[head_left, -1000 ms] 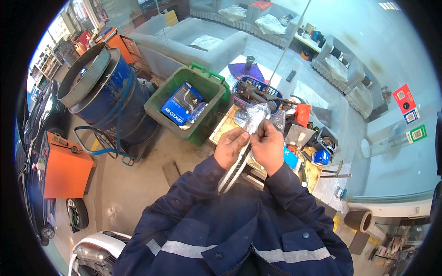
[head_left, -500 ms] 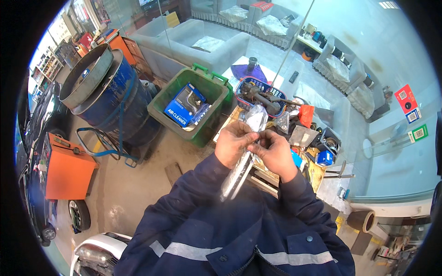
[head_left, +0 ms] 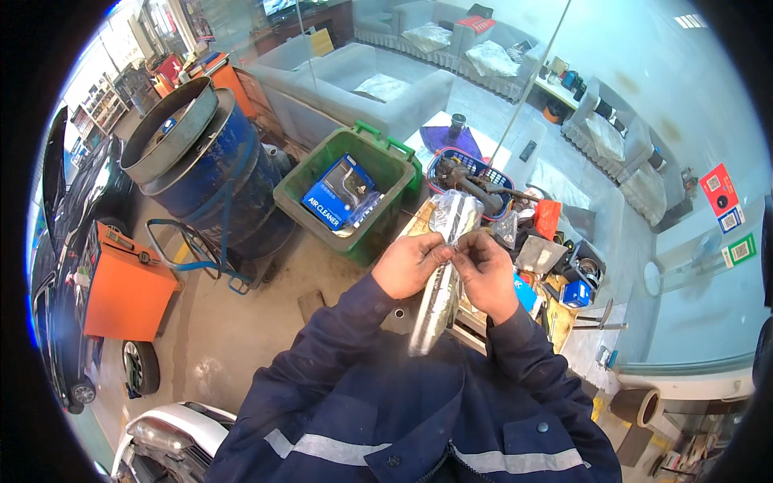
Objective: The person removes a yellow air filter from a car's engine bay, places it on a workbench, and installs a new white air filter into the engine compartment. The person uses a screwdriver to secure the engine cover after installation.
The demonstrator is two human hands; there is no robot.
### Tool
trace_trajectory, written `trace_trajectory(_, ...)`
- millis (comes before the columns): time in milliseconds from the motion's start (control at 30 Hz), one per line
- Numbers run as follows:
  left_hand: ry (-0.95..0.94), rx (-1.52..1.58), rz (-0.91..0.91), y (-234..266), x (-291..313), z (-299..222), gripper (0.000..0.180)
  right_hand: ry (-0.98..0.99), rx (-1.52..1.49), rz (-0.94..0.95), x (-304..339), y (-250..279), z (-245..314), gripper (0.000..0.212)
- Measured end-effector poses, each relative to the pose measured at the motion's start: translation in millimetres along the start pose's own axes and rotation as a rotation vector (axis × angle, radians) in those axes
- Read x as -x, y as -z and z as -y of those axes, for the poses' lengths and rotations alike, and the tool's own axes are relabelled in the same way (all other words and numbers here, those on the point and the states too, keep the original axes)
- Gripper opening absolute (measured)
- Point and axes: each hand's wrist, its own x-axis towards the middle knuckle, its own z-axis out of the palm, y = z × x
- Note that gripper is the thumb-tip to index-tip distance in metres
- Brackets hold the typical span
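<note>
Both hands pinch a long, crinkled clear plastic bag (head_left: pixel 435 310) in front of my chest. It has pale stripes and shines silvery; what is inside, if anything, I cannot make out. My left hand (head_left: pixel 409 264) grips it from the left, thumb pointing across. On the other side my right hand (head_left: pixel 485 274) has its fingertips bunched on the same spot, so the thumbs nearly meet. The bag's top puffs out beyond the hands, and its lower length hangs toward my jacket. A small round dark-centred piece (head_left: pixel 400 313) shows beside my left sleeve.
Ahead stands a green bin (head_left: pixel 370 157) holding a blue box (head_left: pixel 340 193). Left of it are a blue drum (head_left: pixel 233 185) and an orange cabinet (head_left: pixel 129 282). A blue basket (head_left: pixel 475 165) of metal parts sits on the cluttered bench, by a glass partition (head_left: pixel 596 201).
The bag's lower part has turned its broader face into view, and my fingers have shifted on it. The small round piece now shows by my left sleeve. My view has swung slightly left.
</note>
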Motion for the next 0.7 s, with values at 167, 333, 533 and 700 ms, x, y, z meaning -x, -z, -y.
trace_trajectory(167,-0.049,0.085,-0.046,-11,-6,4,0.031,-0.013,0.084,-0.049,-2,-5,-1,0.015)
trace_trajectory(333,-0.087,0.035,-0.178,-19,6,10,0.032,-0.057,0.199,-0.123,3,-20,14,0.020)
trace_trajectory(533,-0.129,0.166,-0.289,-1,35,-7,0.025,-0.006,0.325,-0.472,-18,64,-68,0.017)
trace_trajectory(700,-0.032,0.776,-0.542,12,36,15,0.027,0.216,0.126,-0.435,11,84,-36,0.017)
